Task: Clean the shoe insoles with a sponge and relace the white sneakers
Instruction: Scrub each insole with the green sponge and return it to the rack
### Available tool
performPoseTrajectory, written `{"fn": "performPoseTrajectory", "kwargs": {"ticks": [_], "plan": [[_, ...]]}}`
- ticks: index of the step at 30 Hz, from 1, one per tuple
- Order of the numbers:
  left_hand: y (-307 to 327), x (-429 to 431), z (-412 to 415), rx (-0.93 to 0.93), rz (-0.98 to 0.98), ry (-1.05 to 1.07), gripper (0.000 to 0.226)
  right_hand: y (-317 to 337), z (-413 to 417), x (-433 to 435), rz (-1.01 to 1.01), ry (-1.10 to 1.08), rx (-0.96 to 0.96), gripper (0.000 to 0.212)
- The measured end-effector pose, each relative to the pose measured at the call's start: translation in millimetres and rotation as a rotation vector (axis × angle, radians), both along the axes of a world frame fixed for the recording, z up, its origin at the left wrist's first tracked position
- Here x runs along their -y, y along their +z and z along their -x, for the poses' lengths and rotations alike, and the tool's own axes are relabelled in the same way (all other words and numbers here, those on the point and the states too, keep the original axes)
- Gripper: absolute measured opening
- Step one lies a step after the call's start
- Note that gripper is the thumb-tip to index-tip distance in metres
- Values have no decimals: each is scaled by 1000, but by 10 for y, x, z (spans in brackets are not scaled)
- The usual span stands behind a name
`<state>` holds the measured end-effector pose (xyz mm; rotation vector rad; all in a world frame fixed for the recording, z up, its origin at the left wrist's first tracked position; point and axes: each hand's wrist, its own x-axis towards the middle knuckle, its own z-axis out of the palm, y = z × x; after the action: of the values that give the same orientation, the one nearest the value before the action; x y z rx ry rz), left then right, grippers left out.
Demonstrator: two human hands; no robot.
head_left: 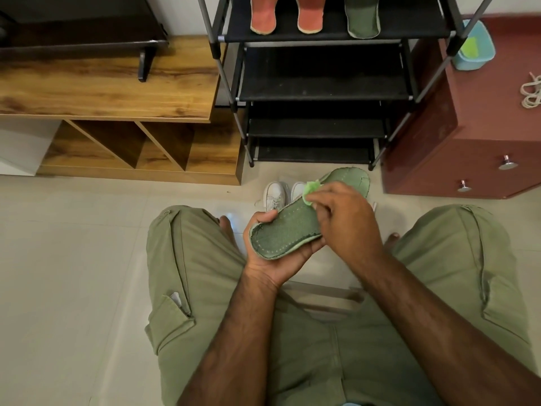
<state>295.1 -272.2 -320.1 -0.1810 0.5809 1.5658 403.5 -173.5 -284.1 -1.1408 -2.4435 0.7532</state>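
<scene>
Left hand [273, 259] cradles green insole [289, 227] from below, fingers and thumb curled round heel end, mid-scene above lap. Right hand [345, 221] pinches green sponge [311, 190], pressed on insole's middle. White sneakers [275, 196] on floor just beyond, partly hidden. Black rack [409, 22] far: two orange insoles [263, 16], second green insole [362, 17] on top shelf. Laces [531, 92], blue bin [472, 48] on red cabinet [439, 142], right.

Stitched cloth insole [292, 227], glossy (probably tiled) floor [73, 259]
</scene>
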Motion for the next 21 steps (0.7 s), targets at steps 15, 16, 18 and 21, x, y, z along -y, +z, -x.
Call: {"fn": "performPoseTrajectory", "kwargs": {"ticks": [15, 16, 18, 21], "plan": [[-4, 18, 20, 20, -11, 45, 72, -66, -227, 118, -24, 118, -61, 30], [-3, 15, 27, 17, 1, 53, 71, -48, -222, 164, -36, 153, -59, 30], [1, 17, 45, 34, 0, 73, 59, -1, -230, 338, -37, 299, -65, 28], [-4, 27, 54, 87, -20, 89, 50, -6, -284, 352, -25, 368, -85, 28]]}}
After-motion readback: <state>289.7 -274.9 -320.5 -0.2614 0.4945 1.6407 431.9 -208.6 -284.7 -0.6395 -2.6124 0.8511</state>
